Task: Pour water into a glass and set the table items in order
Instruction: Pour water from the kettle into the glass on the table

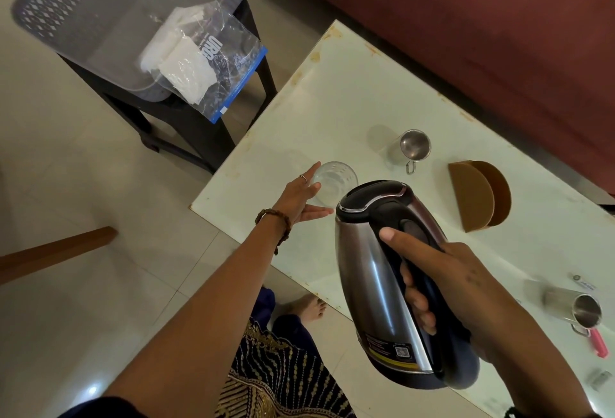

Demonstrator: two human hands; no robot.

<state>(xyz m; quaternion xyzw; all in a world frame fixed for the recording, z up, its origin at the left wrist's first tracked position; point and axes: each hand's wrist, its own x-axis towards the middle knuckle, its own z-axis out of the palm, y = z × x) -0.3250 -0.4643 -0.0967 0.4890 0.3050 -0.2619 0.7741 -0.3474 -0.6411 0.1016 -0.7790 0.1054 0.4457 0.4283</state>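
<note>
A clear glass [336,181] stands upright near the left corner of the white table [349,101]. My left hand [304,196] reaches to it with straight fingers spread on either side, touching its near wall. My right hand [442,281] grips the black handle of a steel electric kettle [372,271], held in the air over the table's near edge, lid towards the glass. No water is seen pouring.
A steel mug [411,150] stands behind the glass. A brown wooden holder [479,194] is to its right. Another steel mug [579,309] and a pink item [599,342] sit at the far right. A grey basket [100,8] with a plastic bag rests on a dark stool.
</note>
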